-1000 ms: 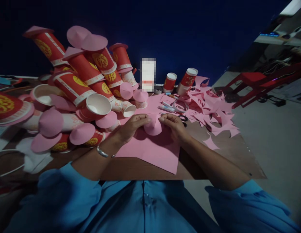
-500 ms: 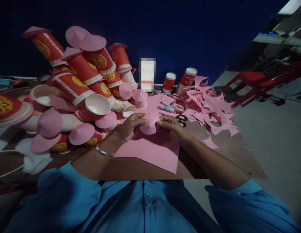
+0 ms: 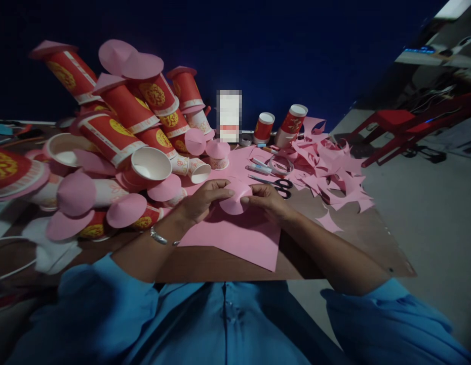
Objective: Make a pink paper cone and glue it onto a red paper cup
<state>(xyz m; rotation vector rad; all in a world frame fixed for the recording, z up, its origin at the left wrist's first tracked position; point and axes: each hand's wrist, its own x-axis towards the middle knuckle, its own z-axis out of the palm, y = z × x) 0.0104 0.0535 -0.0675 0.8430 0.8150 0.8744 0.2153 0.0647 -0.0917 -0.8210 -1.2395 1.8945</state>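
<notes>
Both hands, left [image 3: 203, 200] and right [image 3: 268, 200], closed grip on unfinished pink paper cone [image 3: 235, 197]; capped cups [image 3: 117, 132] heaped at 10 o'clock, uncut pink sheet [image 3: 239, 238] on bench [image 3: 357, 243].

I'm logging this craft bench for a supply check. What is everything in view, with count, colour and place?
pink paper cone: one, pink, held between both hands
pink paper sheet: one, pink, flat under the hands
paper cups: many, red and gold, piled on the left, several capped with pink cones
upright cups: two, red, at the back
scissors: one, black handles, right of the hands
pink scraps: many, pink, right side of table
table: one, brown
left hand: on the cone
right hand: on the cone
</notes>
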